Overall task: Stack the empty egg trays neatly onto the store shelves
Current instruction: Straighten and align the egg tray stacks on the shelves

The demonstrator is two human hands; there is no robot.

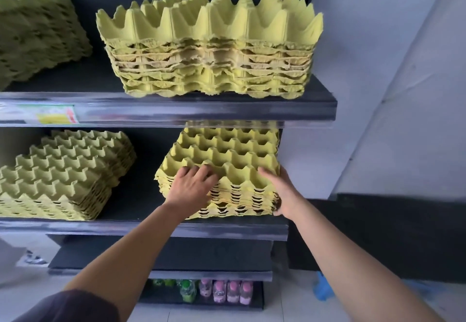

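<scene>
A stack of yellow-green egg trays (227, 150) sits on the right of the middle shelf (100, 227), close to its front edge. My left hand (191, 185) lies on the stack's front left, fingers curled into the cups of the top tray. At the front right corner my right hand (280, 190) holds the stack, fingers over the top tray and thumb low on the side. More tray stacks stand around: one on the middle shelf's left (65, 172), one directly above on the upper shelf (209, 51), one at the upper left (37, 36).
The upper shelf's front edge (201, 113) overhangs the held stack closely. A bare lower shelf (164, 253) juts out below. Drink bottles (222, 291) line the bottom shelf. A pale wall runs along the right, with something blue (322, 289) on the floor.
</scene>
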